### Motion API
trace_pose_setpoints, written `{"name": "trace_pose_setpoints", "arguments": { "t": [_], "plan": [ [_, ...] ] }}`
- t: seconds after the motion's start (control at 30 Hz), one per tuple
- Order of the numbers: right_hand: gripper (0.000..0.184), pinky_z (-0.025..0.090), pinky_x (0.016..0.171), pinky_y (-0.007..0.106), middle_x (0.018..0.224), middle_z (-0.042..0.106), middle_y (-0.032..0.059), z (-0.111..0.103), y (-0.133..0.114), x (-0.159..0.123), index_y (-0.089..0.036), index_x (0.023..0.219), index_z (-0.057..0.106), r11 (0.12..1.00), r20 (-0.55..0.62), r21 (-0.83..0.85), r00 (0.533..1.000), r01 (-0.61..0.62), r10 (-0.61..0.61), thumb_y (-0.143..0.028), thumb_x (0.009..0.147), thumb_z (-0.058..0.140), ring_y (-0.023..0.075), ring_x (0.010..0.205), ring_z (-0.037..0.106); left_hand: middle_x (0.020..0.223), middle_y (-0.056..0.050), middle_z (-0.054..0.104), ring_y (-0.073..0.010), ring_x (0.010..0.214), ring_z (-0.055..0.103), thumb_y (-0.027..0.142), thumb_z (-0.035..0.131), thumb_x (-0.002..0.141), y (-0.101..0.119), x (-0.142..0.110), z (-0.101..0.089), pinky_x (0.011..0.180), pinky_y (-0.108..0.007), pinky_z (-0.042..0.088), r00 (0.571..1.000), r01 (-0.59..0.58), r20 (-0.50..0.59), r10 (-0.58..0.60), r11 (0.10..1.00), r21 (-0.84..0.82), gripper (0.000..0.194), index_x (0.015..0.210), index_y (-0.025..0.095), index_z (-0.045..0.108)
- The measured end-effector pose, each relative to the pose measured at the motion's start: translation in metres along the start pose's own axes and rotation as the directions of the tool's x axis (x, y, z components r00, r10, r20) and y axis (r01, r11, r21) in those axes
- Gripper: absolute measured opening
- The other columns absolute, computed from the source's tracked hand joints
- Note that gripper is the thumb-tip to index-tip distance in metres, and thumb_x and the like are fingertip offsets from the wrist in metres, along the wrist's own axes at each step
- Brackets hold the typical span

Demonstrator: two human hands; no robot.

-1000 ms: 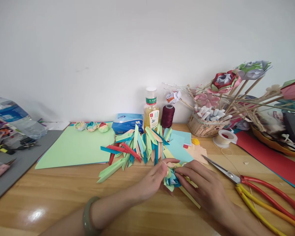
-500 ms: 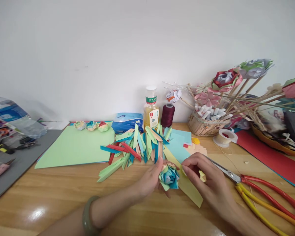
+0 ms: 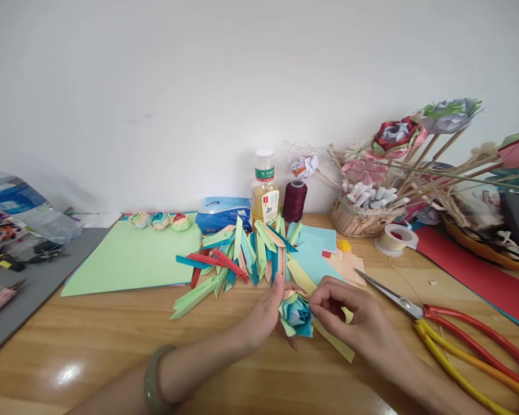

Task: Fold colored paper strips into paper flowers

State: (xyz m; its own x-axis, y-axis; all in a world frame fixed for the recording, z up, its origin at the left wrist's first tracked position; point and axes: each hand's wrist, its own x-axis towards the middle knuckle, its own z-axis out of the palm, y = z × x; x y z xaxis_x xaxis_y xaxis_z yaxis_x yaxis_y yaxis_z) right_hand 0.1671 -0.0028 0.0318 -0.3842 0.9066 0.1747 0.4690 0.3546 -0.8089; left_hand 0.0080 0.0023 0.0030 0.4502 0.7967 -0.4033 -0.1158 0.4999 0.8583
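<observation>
Left of the scissors, the left hand has its grip clamped around the flower, centre facing up, seemingly to leave one edge exposed to the right hand, whose fingertips are there, though whether they pinch it I cannot tell

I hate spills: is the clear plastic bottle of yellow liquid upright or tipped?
Upright: the bottle stands straight, round white cap on top.

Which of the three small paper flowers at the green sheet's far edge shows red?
The rightmost flower, nearest the blue pack; the middle flower shows teal, the left flower only pale colours.
</observation>
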Motion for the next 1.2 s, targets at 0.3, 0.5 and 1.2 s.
{"name": "trace_pose_setpoints", "arguments": {
  "t": [0.3, 0.5, 1.2],
  "plan": [
    [0.02, 0.041, 0.049, 0.021, 0.059, 0.054, -0.0017, 0.001, 0.0, 0.004, -0.019, 0.061, 0.053, 0.969, 0.032, 0.191, 0.988, -0.158, 0.154, -0.03, 0.077, 0.049, 0.0114, 0.055, 0.05, 0.066, 0.0, 0.053, -0.012, 0.053, 0.053, 0.072, 0.029, 0.071, -0.004, 0.0, -0.003, 0.041, -0.023, 0.045, 0.988, -0.149, 0.02, 0.15, 0.988, -0.039, 0.063, 0.094, 0.018, 0.05],
    [0.018, 0.039, 0.048, 0.021, 0.056, 0.051, -0.003, 0.003, 0.0, 0.004, -0.019, 0.06, 0.051, 0.96, 0.079, 0.206, 0.981, -0.19, 0.177, -0.028, 0.075, 0.048, 0.0104, 0.052, 0.047, 0.057, 0.001, 0.047, -0.0076, 0.041, 0.044, 0.071, 0.031, 0.072, 0.005, -0.002, -0.001, 0.03, -0.014, 0.03, 0.997, -0.071, -0.026, 0.07, 0.997, -0.026, 0.059, 0.083, 0.016, 0.051],
    [0.011, 0.039, 0.05, 0.025, 0.065, 0.061, 0.0014, 0.0, 0.008, -0.008, -0.019, 0.086, 0.058, 0.73, -0.023, -0.464, 0.817, 0.502, -0.576, -0.012, 0.078, 0.057, 0.0128, 0.056, 0.051, 0.046, 0.005, 0.04, -0.0055, 0.031, 0.033, 0.08, 0.018, 0.065, 0.004, -0.003, 0.001, 0.027, -0.015, 0.022, 0.999, 0.032, 0.008, -0.033, 0.999, 0.04, 0.071, 0.076, 0.018, 0.05]
  ]
}}
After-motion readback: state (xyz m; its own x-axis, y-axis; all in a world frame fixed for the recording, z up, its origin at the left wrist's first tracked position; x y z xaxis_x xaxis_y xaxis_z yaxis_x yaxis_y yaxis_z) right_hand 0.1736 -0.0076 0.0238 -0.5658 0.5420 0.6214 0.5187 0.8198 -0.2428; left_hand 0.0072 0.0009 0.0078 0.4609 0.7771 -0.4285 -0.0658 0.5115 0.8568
